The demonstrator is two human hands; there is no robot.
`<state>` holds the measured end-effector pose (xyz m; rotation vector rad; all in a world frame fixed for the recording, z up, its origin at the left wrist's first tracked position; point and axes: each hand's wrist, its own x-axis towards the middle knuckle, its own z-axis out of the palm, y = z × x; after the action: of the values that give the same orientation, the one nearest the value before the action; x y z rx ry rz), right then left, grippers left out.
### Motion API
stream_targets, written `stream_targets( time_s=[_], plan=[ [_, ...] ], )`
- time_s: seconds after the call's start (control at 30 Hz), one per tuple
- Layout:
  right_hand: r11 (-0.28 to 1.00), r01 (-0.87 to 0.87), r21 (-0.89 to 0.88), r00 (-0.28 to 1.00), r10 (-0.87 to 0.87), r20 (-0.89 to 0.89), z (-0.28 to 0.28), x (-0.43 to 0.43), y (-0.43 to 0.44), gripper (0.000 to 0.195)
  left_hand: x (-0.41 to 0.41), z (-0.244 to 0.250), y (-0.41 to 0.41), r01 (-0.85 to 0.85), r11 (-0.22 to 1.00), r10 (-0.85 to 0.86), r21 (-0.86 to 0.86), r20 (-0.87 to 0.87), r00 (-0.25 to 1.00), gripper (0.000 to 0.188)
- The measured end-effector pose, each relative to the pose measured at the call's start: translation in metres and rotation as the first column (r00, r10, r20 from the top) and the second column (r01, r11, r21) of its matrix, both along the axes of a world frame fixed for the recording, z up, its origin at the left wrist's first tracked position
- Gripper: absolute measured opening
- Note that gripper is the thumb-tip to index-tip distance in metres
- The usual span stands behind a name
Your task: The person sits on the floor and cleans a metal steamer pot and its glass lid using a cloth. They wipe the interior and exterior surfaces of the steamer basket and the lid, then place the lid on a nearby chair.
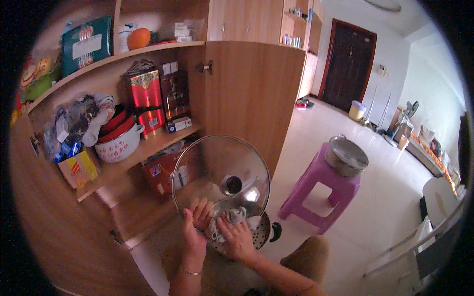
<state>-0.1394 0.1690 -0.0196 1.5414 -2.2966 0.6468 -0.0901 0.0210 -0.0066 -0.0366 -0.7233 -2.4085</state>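
A round glass lid (pixel 216 159) with a metal rim and a dark knob (pixel 233 185) stands tilted up before me. My left hand (pixel 198 218) grips its lower left edge. My right hand (pixel 235 235) presses a crumpled whitish cloth (pixel 237 214) against the lower part of the glass, fingers spread over the fabric. Below and behind the lid sits a metal steamer pot (pixel 261 235) with a perforated surface and a black side handle (pixel 276 232). My hands and the lid hide part of that pot.
An open wooden cabinet (pixel 174 137) fills the left, holding a white enamel pot (pixel 118 144), boxes and bags; its door (pixel 251 92) swings out ahead. On the right, a purple plastic stool (pixel 314 185) bears a lidded metal pot (pixel 348 155). My knee (pixel 309 255) is below.
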Motion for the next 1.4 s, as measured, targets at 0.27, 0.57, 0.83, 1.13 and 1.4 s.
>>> stream_targets(
  time_s=[0.27, 0.57, 0.83, 1.13, 1.4],
  plan=[
    [0.833, 0.301, -0.464, 0.948, -0.313, 0.054, 0.045, -0.072, -0.004, 0.063, 0.006, -0.004, -0.005, 0.022, 0.999, -0.024, -0.031, -0.081, 0.996, 0.062],
    [0.861, 0.212, -0.461, 0.969, -0.123, 0.215, 0.030, -0.068, 0.000, 0.070, 0.009, 0.000, -0.010, 0.005, 0.998, -0.006, -0.056, -0.024, 1.000, 0.058],
    [0.957, 0.088, -0.276, 0.996, -0.086, 0.020, 0.012, -0.026, -0.013, 0.066, 0.005, 0.007, -0.007, -0.049, 0.999, 0.048, 0.001, 0.057, 0.997, 0.059],
    [0.823, 0.238, -0.516, 0.969, -0.240, 0.064, 0.058, -0.108, 0.003, 0.061, 0.006, 0.012, 0.004, -0.046, 0.998, 0.049, -0.040, 0.077, 0.996, 0.060],
    [0.996, 0.076, 0.040, 0.993, -0.072, -0.094, -0.003, -0.010, -0.005, 0.066, 0.008, 0.006, -0.001, -0.101, 0.994, 0.108, -0.048, 0.161, 0.981, 0.066]
  ],
)
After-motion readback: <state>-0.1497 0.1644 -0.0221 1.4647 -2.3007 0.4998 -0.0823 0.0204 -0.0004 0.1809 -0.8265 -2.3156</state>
